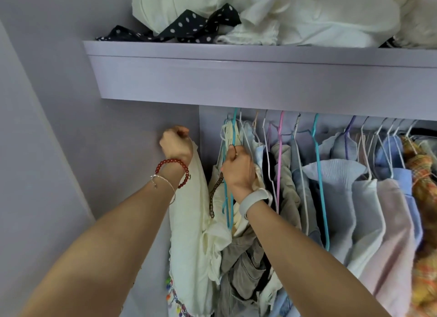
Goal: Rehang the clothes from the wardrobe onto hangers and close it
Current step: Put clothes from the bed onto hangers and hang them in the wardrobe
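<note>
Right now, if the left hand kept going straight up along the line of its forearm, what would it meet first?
Probably the underside of the shelf front. The left hand grips the top of a cream garment just below it, with only bare wardrobe wall between. Depth is unclear, so it may pass behind the panel.

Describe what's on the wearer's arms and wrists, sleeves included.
No sleeves: both forearms are bare as far as the view reaches. The left hand has a red bead bracelet and a thin silver chain bracelet on its wrist. The right hand has a white band, like a fitness tracker's, on its wrist.
</note>
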